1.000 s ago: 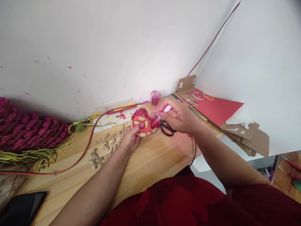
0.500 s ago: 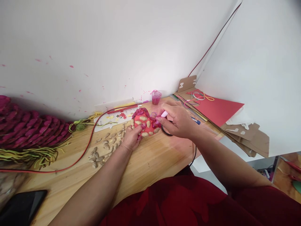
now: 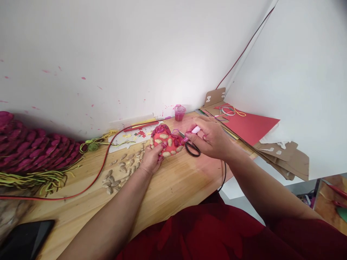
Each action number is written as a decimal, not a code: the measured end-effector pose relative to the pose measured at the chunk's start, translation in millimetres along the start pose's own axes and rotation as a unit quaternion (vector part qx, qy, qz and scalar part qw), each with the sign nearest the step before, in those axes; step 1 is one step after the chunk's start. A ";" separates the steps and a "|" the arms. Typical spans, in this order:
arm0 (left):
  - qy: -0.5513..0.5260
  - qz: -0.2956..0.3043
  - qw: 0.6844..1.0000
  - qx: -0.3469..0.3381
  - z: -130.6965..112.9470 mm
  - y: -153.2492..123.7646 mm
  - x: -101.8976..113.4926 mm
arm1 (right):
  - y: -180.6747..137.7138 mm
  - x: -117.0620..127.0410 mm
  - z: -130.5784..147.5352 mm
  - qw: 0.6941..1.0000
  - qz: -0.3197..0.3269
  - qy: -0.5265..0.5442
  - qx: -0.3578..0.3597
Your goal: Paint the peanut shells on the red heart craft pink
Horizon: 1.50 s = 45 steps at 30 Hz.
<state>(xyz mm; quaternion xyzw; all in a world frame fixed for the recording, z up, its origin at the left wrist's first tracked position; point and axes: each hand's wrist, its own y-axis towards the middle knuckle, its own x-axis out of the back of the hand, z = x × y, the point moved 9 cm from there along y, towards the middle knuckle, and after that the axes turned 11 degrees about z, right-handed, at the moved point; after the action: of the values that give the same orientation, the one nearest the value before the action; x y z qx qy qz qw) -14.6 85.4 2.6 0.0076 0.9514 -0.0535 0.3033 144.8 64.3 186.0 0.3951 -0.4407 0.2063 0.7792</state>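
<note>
My left hand (image 3: pixel 152 159) grips the lower left edge of a red heart-shaped piece (image 3: pixel 170 148), its thumb on top. Peanuts in their shells are stuck on the heart, some painted dark pink along the top and right, others bare. My right hand (image 3: pixel 214 139) is closed on a paintbrush (image 3: pixel 196 129) with a pale handle. The brush's pink tip is close to the heart's right edge; whether it touches is unclear. Black-handled scissors (image 3: pixel 193 149) lie beneath the brush. Loose peanuts (image 3: pixel 123 169) are spread to the left, and a cup of pink paint (image 3: pixel 179 115) stands behind.
A red cable (image 3: pixel 101 162) crosses the wooden table (image 3: pixel 162 195). Pink-painted layered pieces (image 3: pixel 40 148) with yarn stand at left, a black phone (image 3: pixel 27 238) nearer me. Red paper (image 3: pixel 252 126) and cardboard (image 3: pixel 294 159) lie to the right, walls behind.
My right hand has drawn the paintbrush slightly right, off the painted peanuts, showing more of the scissors. My left hand keeps hold of the heart in nearly the same place.
</note>
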 end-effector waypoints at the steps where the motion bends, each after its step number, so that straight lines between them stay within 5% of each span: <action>1: -0.001 0.000 1.000 0.003 0.6 0.3 1.0 | -0.6 1.1 -2.5 1.000 -0.002 0.016 -0.002; 13: 0.010 0.007 1.000 0.018 0.5 0.6 0.5 | -1.7 6.0 -13.9 0.994 -0.028 0.102 -0.006; 20: 0.021 -0.027 0.999 -0.011 -1.6 -0.8 3.6 | -9.9 -19.8 20.5 0.997 0.009 -0.027 0.069; 26: 0.028 -0.046 0.998 -0.022 -3.3 -2.0 3.6 | -26.9 -36.2 22.3 0.986 0.004 -0.140 0.093; 45: 0.022 -0.034 0.999 -0.037 -2.5 -1.1 -1.6 | -36.1 -44.7 33.0 0.975 -0.002 -0.199 0.095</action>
<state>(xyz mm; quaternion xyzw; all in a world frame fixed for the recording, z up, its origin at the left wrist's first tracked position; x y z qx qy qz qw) -14.8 84.6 5.7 -0.0346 0.9588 -0.0285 0.2806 128.1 17.4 142.3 0.5014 -0.5646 0.1626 0.6352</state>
